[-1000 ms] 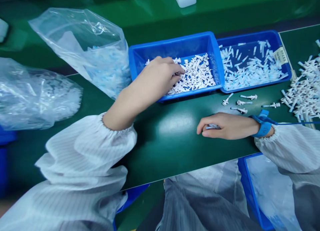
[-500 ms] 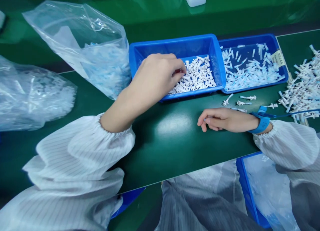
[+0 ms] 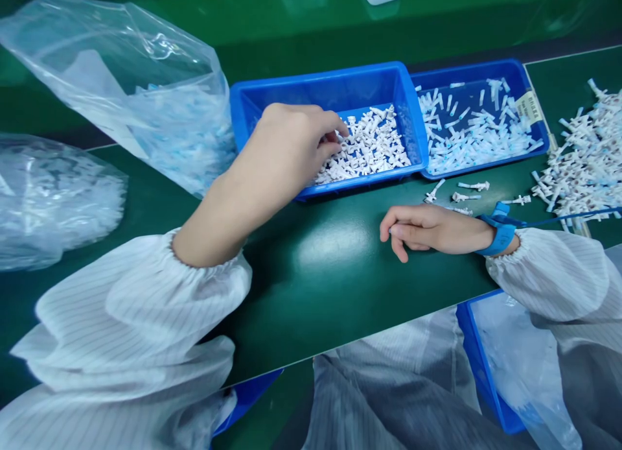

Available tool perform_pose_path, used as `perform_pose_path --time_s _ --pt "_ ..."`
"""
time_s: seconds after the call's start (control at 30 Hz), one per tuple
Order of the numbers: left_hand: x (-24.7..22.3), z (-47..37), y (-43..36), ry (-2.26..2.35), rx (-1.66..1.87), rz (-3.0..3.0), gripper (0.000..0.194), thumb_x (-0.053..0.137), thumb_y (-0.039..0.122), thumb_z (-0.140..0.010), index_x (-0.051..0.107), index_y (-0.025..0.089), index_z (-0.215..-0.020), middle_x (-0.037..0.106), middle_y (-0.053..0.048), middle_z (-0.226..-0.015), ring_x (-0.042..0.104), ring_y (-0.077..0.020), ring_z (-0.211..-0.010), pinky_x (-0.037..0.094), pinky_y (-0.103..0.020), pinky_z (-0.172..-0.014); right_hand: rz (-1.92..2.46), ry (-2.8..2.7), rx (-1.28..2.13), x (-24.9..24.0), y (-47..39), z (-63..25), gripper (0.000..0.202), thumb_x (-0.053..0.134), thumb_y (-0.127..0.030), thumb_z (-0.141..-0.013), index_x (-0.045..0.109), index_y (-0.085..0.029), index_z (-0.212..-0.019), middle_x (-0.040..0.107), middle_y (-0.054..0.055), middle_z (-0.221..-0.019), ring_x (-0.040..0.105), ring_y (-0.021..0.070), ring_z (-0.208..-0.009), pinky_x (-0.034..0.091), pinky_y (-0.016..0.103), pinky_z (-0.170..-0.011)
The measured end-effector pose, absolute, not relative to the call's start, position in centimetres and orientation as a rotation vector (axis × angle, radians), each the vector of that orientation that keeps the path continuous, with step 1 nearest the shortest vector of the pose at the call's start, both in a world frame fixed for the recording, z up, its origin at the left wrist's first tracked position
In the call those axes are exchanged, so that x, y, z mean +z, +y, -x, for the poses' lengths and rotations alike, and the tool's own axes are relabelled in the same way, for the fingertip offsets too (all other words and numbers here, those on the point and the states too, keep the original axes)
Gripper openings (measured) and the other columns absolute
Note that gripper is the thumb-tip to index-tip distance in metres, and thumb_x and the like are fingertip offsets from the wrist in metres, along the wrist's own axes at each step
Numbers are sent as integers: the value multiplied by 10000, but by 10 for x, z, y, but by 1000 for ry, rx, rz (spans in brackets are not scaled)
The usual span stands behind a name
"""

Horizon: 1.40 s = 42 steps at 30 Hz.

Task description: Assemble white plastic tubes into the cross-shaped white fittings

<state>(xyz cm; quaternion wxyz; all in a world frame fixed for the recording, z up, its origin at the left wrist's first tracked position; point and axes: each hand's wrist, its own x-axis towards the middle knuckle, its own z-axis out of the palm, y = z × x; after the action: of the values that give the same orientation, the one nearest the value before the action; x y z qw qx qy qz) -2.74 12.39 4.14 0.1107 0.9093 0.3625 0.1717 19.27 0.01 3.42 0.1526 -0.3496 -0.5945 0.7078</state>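
My left hand reaches into a blue bin of small white plastic fittings. Its fingers curl down over the pile, with a gap between index finger and thumb. Nothing shows in that gap; the other fingertips are partly hidden. Over the green table, my right hand has its thumb against the index finger. A tiny pale bluish tip shows there, too small to name. A blue wrist strap circles that wrist. Just behind this hand lie several white fittings joined to pale-blue-tipped tubes.
A shallower blue tray of short pale-blue tubes adjoins the bin. Joined pieces form a heap at right. Two clear bags, one upright and one lying, stand left. Below the table edge is a blue container with a plastic bag.
The view has shifted, so the bin and bags appear farther left. My left index finger and thumb have parted slightly over the fittings. My right hand's lower fingers have spread a little.
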Motion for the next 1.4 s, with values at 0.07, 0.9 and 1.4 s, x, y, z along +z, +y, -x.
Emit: perform_pose_path --time_s 0.07,0.9,1.4 --pt "45 27 123 1080 496 -2677 160 572 262 -839 701 232 -929 711 -85 -891 671 -271 -826 525 -417 -764 981 -1627 2050 32 -1 -192 187 461 -355 -994 469 -172 -959 645 -27 -696 304 39 -453 270 189 -445" --pt "-3 4 21 572 785 -2424 147 540 165 -947 650 122 -860 630 -138 -1106 651 -163 -988 576 -281 -857 726 -1509 1821 40 -1 -201 196 614 -298 -943 510 -171 -837 599 -35 -637 548 62 -581 401 184 -536" --pt "4 6 22 721 1177 -2109 157 696 263 -873 581 159 -850 672 -33 -860 646 -97 -768 518 -189 -647 1004 -1623 1507 38 1 -199 152 633 -301 -925 570 -169 -967 691 11 -761 604 86 -646 418 210 -568"
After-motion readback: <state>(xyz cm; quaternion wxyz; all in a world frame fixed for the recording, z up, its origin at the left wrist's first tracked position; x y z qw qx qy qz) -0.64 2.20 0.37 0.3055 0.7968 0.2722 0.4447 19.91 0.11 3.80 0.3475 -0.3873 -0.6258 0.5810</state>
